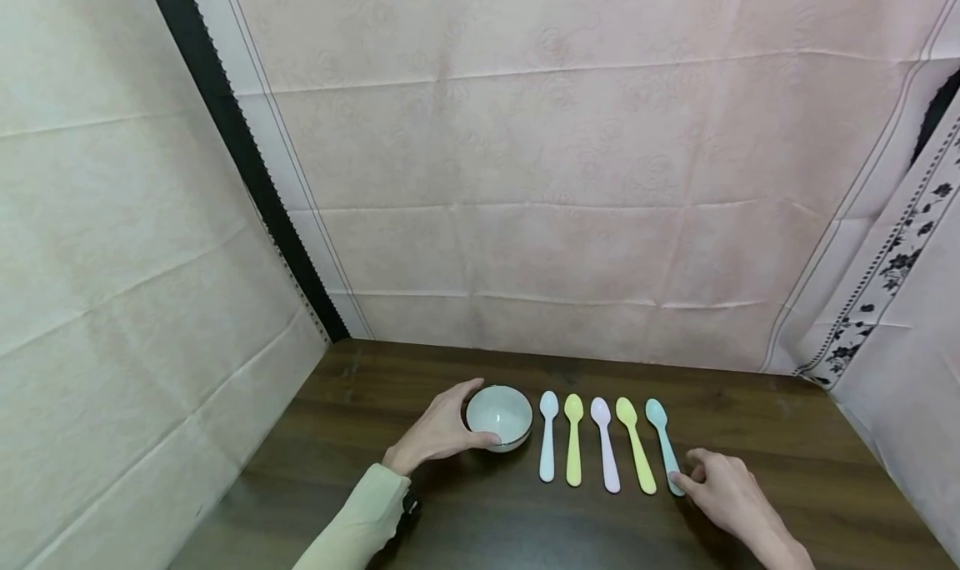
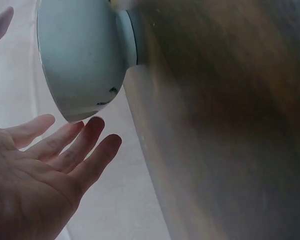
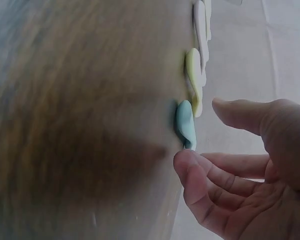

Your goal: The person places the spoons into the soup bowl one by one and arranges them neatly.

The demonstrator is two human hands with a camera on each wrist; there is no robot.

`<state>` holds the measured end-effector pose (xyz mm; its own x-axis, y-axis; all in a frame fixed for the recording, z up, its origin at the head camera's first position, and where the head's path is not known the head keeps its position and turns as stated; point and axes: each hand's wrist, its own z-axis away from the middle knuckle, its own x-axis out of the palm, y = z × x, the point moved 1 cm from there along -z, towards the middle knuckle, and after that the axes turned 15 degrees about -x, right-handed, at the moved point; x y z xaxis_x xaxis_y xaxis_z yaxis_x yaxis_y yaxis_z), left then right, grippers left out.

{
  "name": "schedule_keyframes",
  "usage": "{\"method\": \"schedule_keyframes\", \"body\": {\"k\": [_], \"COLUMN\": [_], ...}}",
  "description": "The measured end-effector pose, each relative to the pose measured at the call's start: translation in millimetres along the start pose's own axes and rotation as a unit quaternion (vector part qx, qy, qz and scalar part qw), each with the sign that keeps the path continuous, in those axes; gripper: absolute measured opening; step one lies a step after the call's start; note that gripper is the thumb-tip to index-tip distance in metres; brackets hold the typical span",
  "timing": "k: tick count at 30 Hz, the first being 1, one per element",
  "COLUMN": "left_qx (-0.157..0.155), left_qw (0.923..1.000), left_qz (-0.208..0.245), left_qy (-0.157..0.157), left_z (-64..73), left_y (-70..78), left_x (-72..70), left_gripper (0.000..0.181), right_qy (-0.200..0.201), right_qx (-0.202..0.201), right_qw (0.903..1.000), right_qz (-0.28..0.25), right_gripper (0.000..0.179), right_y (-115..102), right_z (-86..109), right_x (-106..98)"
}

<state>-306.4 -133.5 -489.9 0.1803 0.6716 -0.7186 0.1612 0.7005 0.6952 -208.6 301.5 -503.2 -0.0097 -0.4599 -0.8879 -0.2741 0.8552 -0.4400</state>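
A pale blue-grey bowl (image 1: 498,417) with a dark rim stands upright on the wooden table. My left hand (image 1: 442,428) reaches around its left side, thumb near the front rim and fingers toward the back. In the left wrist view, the fingers are spread beside the bowl (image 2: 82,55) and the thumb is apart from it. My right hand (image 1: 722,491) is at the handle end of a teal spoon (image 1: 662,437), the rightmost in a row. The right wrist view has its thumb clear of the spoon (image 3: 185,122) and its fingertips close to it; contact is hard to tell.
Left of the teal spoon lie a yellow-green spoon (image 1: 636,445), a lavender spoon (image 1: 604,445), another yellow-green spoon (image 1: 573,441) and a pale blue spoon (image 1: 548,437) beside the bowl. Pale cloth (image 1: 525,178) hangs behind the dark wooden table (image 1: 487,528) and at both sides.
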Motion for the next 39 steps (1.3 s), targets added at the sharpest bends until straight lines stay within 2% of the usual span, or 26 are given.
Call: {"method": "schedule_keyframes", "body": {"k": [14, 25, 31, 39], "left_qx": [-0.014, -0.033, -0.046, -0.046], "left_qw": [0.9995, 0.9988, 0.9982, 0.9981], "left_qz": [-0.007, 0.008, 0.013, 0.004], "left_qy": [-0.026, -0.034, -0.036, -0.041], "left_z": [-3.4, -9.5, -11.3, -12.3], "left_y": [-5.2, -7.2, -8.0, -5.5], "left_x": [10.7, 13.4, 15.0, 16.8], "left_gripper": [0.119, 0.119, 0.119, 0.124], "right_qy": [0.008, 0.013, 0.024, 0.025], "right_qx": [0.010, 0.032, 0.021, 0.026], "right_qw": [0.9999, 0.9993, 0.9995, 0.9993], "right_qz": [0.003, -0.012, -0.003, -0.004], "right_gripper": [0.043, 0.020, 0.017, 0.019], "right_y": [-1.8, -7.0, -6.8, -5.8], "right_z": [-1.7, -6.5, -6.7, -8.5], "right_x": [8.4, 10.4, 11.7, 12.4]}}
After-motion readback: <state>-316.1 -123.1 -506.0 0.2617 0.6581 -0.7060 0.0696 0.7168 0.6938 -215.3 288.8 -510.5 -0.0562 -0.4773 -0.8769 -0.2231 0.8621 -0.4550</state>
